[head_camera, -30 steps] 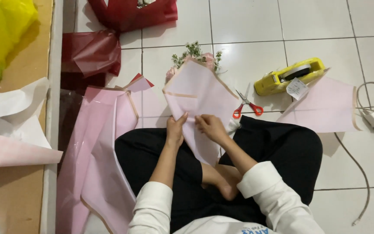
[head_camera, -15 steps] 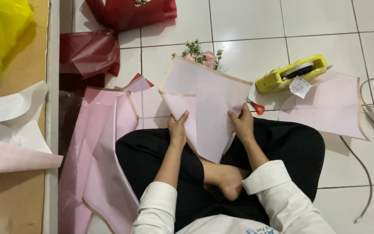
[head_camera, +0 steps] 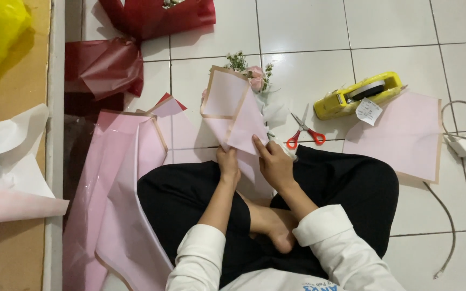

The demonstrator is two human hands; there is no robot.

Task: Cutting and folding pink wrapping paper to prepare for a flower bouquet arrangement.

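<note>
The person sits cross-legged on the white tile floor (head_camera: 308, 32). The left hand (head_camera: 227, 166) and the right hand (head_camera: 274, 164) are close together above the lap, and both pinch the bottom of a folded pink wrapping sheet (head_camera: 233, 110). The sheet stands up from the hands and leans away. A pile of pink sheets (head_camera: 114, 178) lies to the left. Just past the right hand lie red-handled scissors (head_camera: 304, 132). Farther right sits a yellow tape dispenser (head_camera: 358, 95) with a roll of tape in it, touching another flat pink sheet (head_camera: 405, 134). Behind the held sheet is what looks like a small bunch of flowers (head_camera: 252, 73). Farthest away lies dark red wrapping paper (head_camera: 103, 67).
</note>
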